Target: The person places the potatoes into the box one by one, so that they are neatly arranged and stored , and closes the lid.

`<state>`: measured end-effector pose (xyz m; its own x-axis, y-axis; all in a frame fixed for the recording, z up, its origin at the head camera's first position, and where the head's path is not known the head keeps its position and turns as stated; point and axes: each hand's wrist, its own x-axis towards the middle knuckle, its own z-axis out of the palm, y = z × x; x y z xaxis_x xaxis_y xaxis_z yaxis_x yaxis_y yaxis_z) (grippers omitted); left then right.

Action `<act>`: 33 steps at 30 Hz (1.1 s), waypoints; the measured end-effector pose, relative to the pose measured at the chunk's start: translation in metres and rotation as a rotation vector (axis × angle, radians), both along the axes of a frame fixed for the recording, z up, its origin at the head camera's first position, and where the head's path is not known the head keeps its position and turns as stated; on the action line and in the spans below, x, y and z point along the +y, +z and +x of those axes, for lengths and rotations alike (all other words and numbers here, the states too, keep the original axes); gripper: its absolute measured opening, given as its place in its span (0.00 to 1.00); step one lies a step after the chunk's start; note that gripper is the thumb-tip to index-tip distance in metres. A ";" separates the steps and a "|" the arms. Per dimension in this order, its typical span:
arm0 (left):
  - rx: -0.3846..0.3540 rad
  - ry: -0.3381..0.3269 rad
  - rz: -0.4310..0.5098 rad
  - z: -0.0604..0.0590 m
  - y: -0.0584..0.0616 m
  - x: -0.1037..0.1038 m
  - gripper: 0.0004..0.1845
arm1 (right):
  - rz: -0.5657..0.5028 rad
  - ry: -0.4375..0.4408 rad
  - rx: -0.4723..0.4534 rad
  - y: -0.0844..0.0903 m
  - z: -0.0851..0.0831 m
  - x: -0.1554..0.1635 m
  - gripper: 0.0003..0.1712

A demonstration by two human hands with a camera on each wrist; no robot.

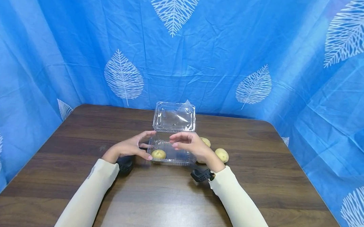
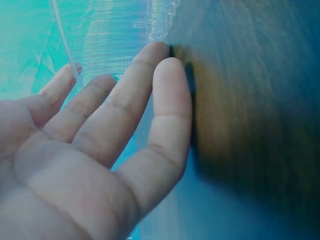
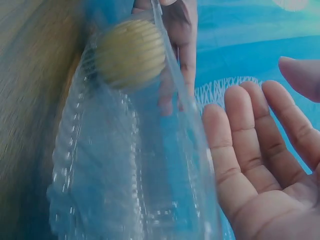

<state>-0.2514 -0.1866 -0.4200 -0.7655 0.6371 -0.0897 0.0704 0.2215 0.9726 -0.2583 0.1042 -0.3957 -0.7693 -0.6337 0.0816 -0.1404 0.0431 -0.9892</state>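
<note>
A clear plastic clamshell box (image 1: 171, 156) stands mid-table with its lid (image 1: 174, 116) raised at the back. One yellowish potato (image 1: 158, 154) lies in its front left corner; in the right wrist view this potato (image 3: 131, 52) shows through the clear wall (image 3: 125, 165). My left hand (image 1: 132, 147) is at the box's left side, fingers straight. In the left wrist view its fingertips (image 2: 160, 55) touch the box's ribbed edge (image 2: 125, 30). My right hand (image 1: 189, 144) hovers over the box's right half, palm (image 3: 260, 160) open, holding nothing.
Two more potatoes (image 1: 205, 141) (image 1: 222, 155) lie on the brown wooden table (image 1: 166, 201) just right of the box, behind my right wrist. A blue curtain with white leaves (image 1: 202, 60) closes in the back and both sides.
</note>
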 end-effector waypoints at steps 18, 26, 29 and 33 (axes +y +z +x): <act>0.008 -0.001 0.011 0.001 -0.001 -0.001 0.55 | 0.059 -0.099 0.069 0.000 0.004 0.050 0.19; 0.035 -0.006 0.010 0.001 -0.001 0.000 0.54 | 0.029 -0.124 0.064 0.004 0.004 0.068 0.21; 0.044 -0.001 -0.002 0.001 0.000 0.000 0.54 | 0.041 -0.136 0.059 0.006 0.003 0.075 0.21; 0.050 0.006 -0.019 0.002 -0.001 0.000 0.54 | 0.078 -0.163 0.074 0.008 0.001 0.086 0.20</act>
<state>-0.2495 -0.1864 -0.4212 -0.7731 0.6311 -0.0631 0.1180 0.2408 0.9634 -0.2576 0.1904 -0.3878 -0.8558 -0.5081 0.0973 -0.1974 0.1468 -0.9693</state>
